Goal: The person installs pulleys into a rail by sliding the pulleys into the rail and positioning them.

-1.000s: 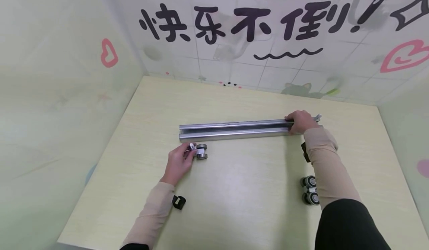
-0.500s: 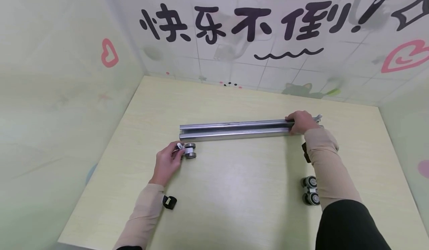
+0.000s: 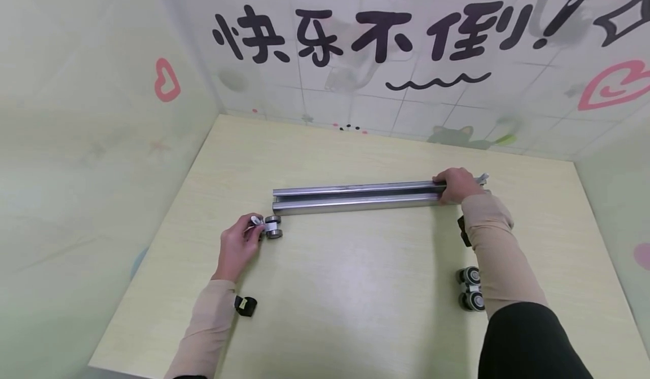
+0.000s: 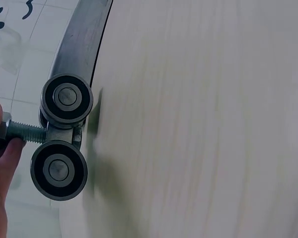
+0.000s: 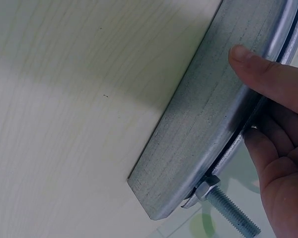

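A slotted metal rail [image 3: 355, 203] lies across the table, its slot facing up. Near its right end my right hand [image 3: 457, 185] grips it, the thumb on the near side wall in the right wrist view. A threaded bolt with a nut [image 5: 231, 210] sticks out of the slot at that end. My left hand [image 3: 240, 247] pinches the bolt of a roller trolley [image 4: 59, 134] between thumb and fingers. In the head view the trolley's wheels are just in front of the rail's left end; whether they touch it I cannot tell.
A second roller trolley [image 3: 470, 289] sits on the pale wooden table [image 3: 355, 289], partly behind the right forearm. Printed wall panels [image 3: 350, 102] border the table at the back and sides.
My left hand has moved left with the roller trolley, from in front of the rail to around its left end. My right hand and the rail have stayed in place.
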`<move>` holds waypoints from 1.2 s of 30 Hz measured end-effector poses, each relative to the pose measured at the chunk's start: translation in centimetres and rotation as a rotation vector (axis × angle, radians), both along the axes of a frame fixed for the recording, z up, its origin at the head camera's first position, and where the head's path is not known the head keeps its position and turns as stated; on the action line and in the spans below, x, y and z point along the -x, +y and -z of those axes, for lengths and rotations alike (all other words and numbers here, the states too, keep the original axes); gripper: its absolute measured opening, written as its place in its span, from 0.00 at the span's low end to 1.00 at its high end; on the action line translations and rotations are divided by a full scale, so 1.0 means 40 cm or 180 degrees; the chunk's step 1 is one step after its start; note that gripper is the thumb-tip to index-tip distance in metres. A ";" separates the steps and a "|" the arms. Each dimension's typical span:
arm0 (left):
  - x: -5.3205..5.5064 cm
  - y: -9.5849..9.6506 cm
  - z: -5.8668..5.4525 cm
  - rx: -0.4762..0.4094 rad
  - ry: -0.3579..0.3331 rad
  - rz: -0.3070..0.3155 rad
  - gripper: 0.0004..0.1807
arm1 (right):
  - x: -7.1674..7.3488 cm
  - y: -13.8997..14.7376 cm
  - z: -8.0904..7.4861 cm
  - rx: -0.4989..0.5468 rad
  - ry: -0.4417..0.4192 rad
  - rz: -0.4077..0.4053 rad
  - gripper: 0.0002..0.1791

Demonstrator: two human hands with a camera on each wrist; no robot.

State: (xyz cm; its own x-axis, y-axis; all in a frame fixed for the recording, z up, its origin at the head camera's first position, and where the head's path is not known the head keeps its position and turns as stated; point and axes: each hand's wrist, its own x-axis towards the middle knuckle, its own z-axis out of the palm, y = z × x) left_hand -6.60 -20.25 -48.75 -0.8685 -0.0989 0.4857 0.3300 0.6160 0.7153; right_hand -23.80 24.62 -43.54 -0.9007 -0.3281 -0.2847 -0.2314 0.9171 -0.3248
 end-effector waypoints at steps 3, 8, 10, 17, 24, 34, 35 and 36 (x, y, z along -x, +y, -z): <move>0.002 -0.010 0.001 -0.0025 -0.0024 -0.0028 0.12 | 0.001 0.002 0.002 0.0002 0.0010 0.0000 0.34; 0.013 -0.026 0.001 -0.0057 0.0013 -0.0065 0.12 | 0.002 0.003 0.003 0.0005 0.0019 0.0002 0.34; 0.020 -0.032 0.001 -0.0063 0.0020 -0.0061 0.11 | 0.002 0.004 0.003 0.0007 0.0024 0.0005 0.34; 0.033 -0.052 -0.008 -0.0029 -0.0066 -0.0157 0.11 | 0.001 0.002 0.005 0.0031 -0.0016 0.0037 0.34; 0.056 -0.062 -0.015 -0.0100 -0.0041 -0.0174 0.12 | 0.004 0.004 0.008 0.0031 0.0002 0.0054 0.35; 0.097 -0.057 -0.008 -0.0299 -0.0178 -0.0184 0.12 | 0.005 0.006 0.011 0.0034 0.0017 0.0067 0.34; 0.100 -0.057 -0.007 -0.0303 -0.0185 -0.0195 0.12 | 0.005 0.006 0.010 0.0031 0.0011 0.0071 0.34; 0.103 -0.056 -0.007 -0.0310 -0.0188 -0.0197 0.11 | 0.005 0.006 0.010 0.0028 0.0010 0.0070 0.34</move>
